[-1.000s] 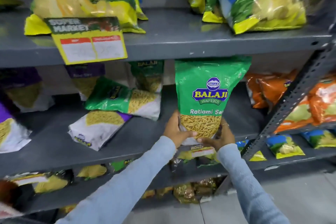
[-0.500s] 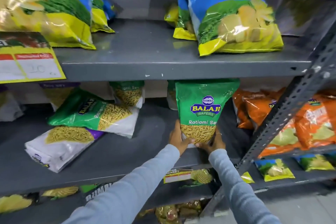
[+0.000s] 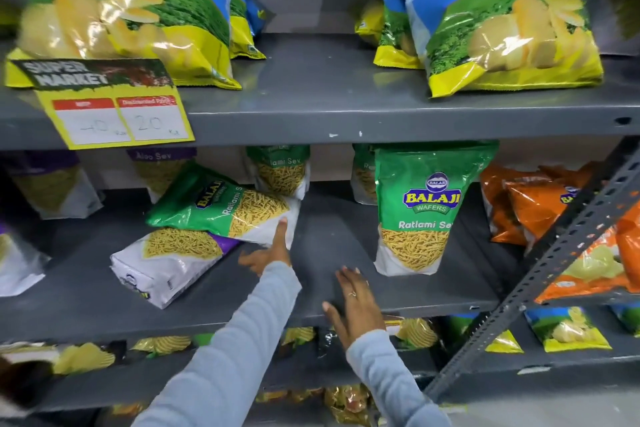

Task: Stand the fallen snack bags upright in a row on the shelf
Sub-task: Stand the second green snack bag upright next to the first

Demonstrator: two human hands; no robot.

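A green Ratlami Sev bag (image 3: pixel 420 204) stands upright on the grey middle shelf (image 3: pixel 332 274), on its own. To its left a second green bag (image 3: pixel 221 204) lies tilted on top of a fallen white-and-purple bag (image 3: pixel 166 263). My left hand (image 3: pixel 272 250) reaches out with fingers spread, its fingertips touching the white bottom corner of the fallen green bag. My right hand (image 3: pixel 353 305) hovers open over the shelf's front edge, holding nothing. More green and purple bags stand at the back of the shelf.
Orange snack bags (image 3: pixel 530 204) fill the shelf's right end behind a slanted metal upright (image 3: pixel 554 253). Big blue-and-yellow chip bags (image 3: pixel 498 28) sit on the shelf above, with a yellow price tag (image 3: pixel 114 118) on its edge. Lower shelves hold more bags.
Both hands have let go of the upright green bag, which now stands alone. My left hand has moved left to the fallen green bag; my right hand has drawn back toward the shelf edge.
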